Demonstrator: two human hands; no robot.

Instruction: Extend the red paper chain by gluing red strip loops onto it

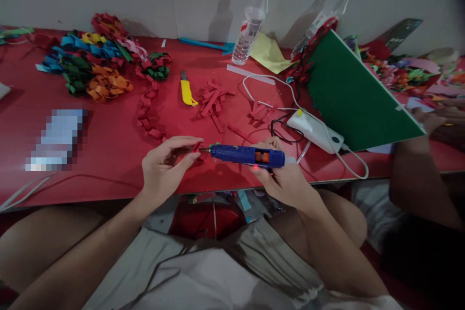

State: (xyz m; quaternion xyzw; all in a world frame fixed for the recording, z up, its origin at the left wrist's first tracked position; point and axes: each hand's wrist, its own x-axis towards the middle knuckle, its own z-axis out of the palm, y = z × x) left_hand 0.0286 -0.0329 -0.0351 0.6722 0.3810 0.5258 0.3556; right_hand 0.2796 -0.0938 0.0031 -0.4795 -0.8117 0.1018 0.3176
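Observation:
My right hand (286, 177) is closed around a blue hot glue gun (232, 154), which lies level and points left. A red light glows on its side, and a pale glue stick sticks out of its back end. My left hand (165, 162) pinches a red paper strip (197, 147) between thumb and fingers, right at the gun's nozzle. From near that hand a red paper chain (147, 111) runs back across the table. Beyond the gun lie loose red paper strips (214, 100) in a pile and a yellow-handled utility knife (187, 91).
Coloured paper chains (92, 58) are heaped at the back left. A blurred phone (58, 138) lies at the left. Water bottles (250, 24) stand at the back. A white power bank (316, 131) with cables sits beside a green board (358, 92). At the right edge is another person's arm (414, 164).

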